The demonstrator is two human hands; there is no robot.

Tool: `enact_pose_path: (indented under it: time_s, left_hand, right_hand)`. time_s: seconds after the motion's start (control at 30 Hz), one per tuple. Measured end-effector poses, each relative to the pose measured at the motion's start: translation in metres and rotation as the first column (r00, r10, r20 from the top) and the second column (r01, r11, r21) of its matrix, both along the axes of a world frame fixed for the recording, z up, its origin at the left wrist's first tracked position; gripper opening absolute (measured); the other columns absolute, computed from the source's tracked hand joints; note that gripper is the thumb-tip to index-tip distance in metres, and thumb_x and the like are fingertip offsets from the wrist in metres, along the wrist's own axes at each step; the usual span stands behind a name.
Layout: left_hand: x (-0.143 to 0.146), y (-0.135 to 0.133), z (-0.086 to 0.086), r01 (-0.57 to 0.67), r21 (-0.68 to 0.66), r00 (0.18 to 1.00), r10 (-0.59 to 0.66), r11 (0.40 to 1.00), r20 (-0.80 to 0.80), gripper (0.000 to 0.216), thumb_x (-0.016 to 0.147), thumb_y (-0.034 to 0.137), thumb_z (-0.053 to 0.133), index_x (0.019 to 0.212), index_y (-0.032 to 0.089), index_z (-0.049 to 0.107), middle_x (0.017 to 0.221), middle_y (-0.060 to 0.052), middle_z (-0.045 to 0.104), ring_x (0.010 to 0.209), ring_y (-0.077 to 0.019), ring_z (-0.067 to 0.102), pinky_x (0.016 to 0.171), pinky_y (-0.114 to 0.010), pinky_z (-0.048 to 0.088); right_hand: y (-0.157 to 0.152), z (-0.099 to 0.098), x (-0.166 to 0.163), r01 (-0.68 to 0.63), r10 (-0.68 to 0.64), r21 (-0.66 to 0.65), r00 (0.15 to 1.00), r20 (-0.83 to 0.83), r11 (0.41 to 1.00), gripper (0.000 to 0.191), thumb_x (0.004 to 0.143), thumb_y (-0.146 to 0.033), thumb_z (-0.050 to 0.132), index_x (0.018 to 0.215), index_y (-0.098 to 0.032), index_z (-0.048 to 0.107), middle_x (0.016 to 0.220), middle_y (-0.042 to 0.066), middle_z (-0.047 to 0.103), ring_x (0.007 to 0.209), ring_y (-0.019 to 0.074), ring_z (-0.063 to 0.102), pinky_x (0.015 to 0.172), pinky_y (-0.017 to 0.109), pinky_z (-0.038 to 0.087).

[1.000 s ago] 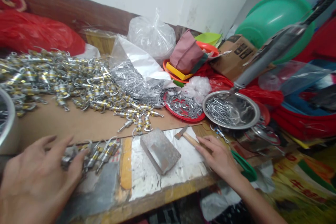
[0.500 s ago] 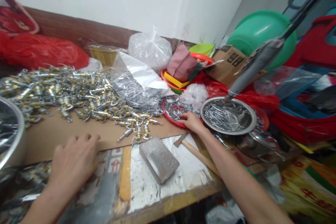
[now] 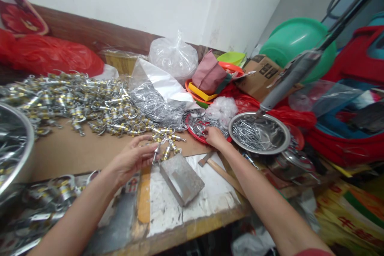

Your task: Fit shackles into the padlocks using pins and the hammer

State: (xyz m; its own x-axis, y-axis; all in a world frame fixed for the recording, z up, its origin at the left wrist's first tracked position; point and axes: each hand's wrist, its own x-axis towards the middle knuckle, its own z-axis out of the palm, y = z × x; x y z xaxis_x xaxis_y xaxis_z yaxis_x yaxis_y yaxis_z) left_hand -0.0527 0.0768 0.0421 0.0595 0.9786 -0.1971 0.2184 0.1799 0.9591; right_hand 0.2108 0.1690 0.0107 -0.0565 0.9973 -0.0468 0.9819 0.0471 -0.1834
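Take the grey metal block (image 3: 189, 176) as the clock's centre, twelve being toward the wall. Nearest the person, around nine o'clock, lie the loose fittings (image 3: 64, 190), close to the left forearm. The block sits askew on the worn white paper (image 3: 166, 220), which probably spares the wood beneath. At three o'clock rests the hammer (image 3: 226, 175), its handle running under the right forearm; I'd say it was laid there to be handy yet leave the block bare.

At ten o'clock the left hand (image 3: 132, 160) has thumb and fingertips closed on a single fitting (image 3: 155, 155), just beside the block's edge. It is pinched lightly and stood nearly upright, perhaps so that the grip can be adjusted.

At one o'clock the right hand (image 3: 214, 138) dips its fingertips into the red tray (image 3: 199, 139), among small metal pieces (image 3: 196, 126); whether it grasps one I cannot tell. The shallow rim likely makes picking easy. Beside it, at two, the steel bowl (image 3: 278, 138) keeps the long pins (image 3: 252, 132) from rolling.

Farther off, between ten and eleven, the big heap (image 3: 75, 106) spreads over cardboard (image 3: 90, 148), presumably to keep it together, apart from the working spot.
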Motion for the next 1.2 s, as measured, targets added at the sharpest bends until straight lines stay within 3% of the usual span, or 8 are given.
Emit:
enact_pose_path:
  time_s: [0.2,0.33,0.5,0.67,0.8,1.0,1.1,1.2]
  left_hand:
    - [0.014,-0.046,0.013,0.041,-0.150,0.877,0.036,0.988,0.478,0.064,0.066,0.018,0.070,0.123,0.029,0.044,0.072,0.002,0.065,0.067,-0.0140,0.065,0.069,-0.029,0.054]
    - [0.031,-0.062,0.005,-0.078,-0.078,0.949,0.098,0.994,0.300,0.039,0.056,0.024,0.076,0.094,0.018,0.065,0.073,-0.001,0.069,0.065,-0.0162,0.065,0.064,-0.027,0.053]
    - [0.045,-0.070,-0.011,-0.174,0.073,0.985,0.174,0.982,0.011,0.045,0.053,0.032,0.076,0.093,0.014,0.068,0.057,0.000,0.068,0.053,-0.0173,0.060,0.054,-0.028,0.050]
    - [0.045,-0.075,-0.017,-0.139,0.083,0.983,0.148,0.987,-0.105,0.044,0.052,0.034,0.075,0.092,0.016,0.071,0.051,0.001,0.069,0.047,-0.0179,0.059,0.050,-0.027,0.049]
    - [0.038,-0.076,-0.020,-0.106,0.287,0.960,0.173,0.952,-0.219,0.023,0.052,0.033,0.075,0.073,0.022,0.075,0.054,-0.001,0.069,0.049,-0.0191,0.060,0.051,-0.027,0.048]
    - [0.033,-0.073,-0.027,0.009,0.625,0.971,0.143,0.781,-0.192,0.011,0.063,0.025,0.070,0.073,0.027,0.074,0.079,-0.004,0.071,0.070,-0.0188,0.065,0.062,-0.025,0.051]
    - [0.034,-0.072,-0.033,0.081,0.713,0.976,0.091,0.697,-0.200,0.011,0.066,0.019,0.066,0.068,0.025,0.074,0.072,-0.002,0.070,0.065,-0.0150,0.066,0.059,-0.022,0.050]
    - [0.035,-0.072,-0.035,0.069,0.705,0.975,0.101,0.706,-0.197,0.011,0.067,0.018,0.065,0.066,0.024,0.074,0.071,-0.001,0.071,0.064,-0.0140,0.066,0.058,-0.021,0.051]
  right_hand:
    - [-0.001,0.002,0.000,0.013,-0.005,0.081,0.995,-0.100,0.997,0.024,0.086,-0.029,0.052,0.106,-0.016,0.055,0.108,0.007,0.056,0.094,0.0181,0.056,0.080,0.038,0.047]
    - [-0.021,0.010,0.002,0.069,-0.007,0.227,0.965,-0.262,0.971,0.016,0.084,-0.024,0.053,0.086,-0.015,0.065,0.096,0.009,0.063,0.095,0.0201,0.057,0.087,0.036,0.042]
    - [-0.092,0.028,-0.032,0.047,0.117,0.304,0.859,-0.499,0.952,0.022,0.083,-0.025,0.052,0.096,-0.017,0.066,0.087,0.004,0.068,0.073,0.0146,0.063,0.068,0.028,0.050]
    - [-0.154,0.031,-0.074,-0.157,0.415,0.391,0.488,-0.768,0.907,0.010,0.072,-0.012,0.062,0.070,-0.019,0.070,0.068,0.001,0.067,0.066,0.0128,0.062,0.063,0.023,0.049]
    - [-0.160,0.025,-0.080,-0.181,0.379,0.333,0.474,-0.795,0.925,0.016,0.074,-0.008,0.057,0.069,-0.018,0.068,0.066,0.001,0.064,0.065,0.0123,0.059,0.063,0.023,0.047]
    - [-0.158,0.025,-0.074,-0.208,0.373,0.310,0.491,-0.787,0.928,0.012,0.075,-0.010,0.058,0.070,-0.018,0.067,0.074,0.002,0.060,0.073,0.0124,0.057,0.068,0.023,0.045]
    - [-0.159,0.025,-0.073,-0.215,0.349,0.277,0.486,-0.802,0.936,0.012,0.074,-0.009,0.060,0.069,-0.018,0.067,0.075,0.001,0.059,0.074,0.0122,0.057,0.069,0.022,0.044]
    - [-0.160,0.024,-0.073,-0.207,0.328,0.259,0.463,-0.823,0.943,0.012,0.073,-0.009,0.061,0.068,-0.018,0.067,0.073,0.001,0.058,0.073,0.0122,0.056,0.068,0.022,0.044]
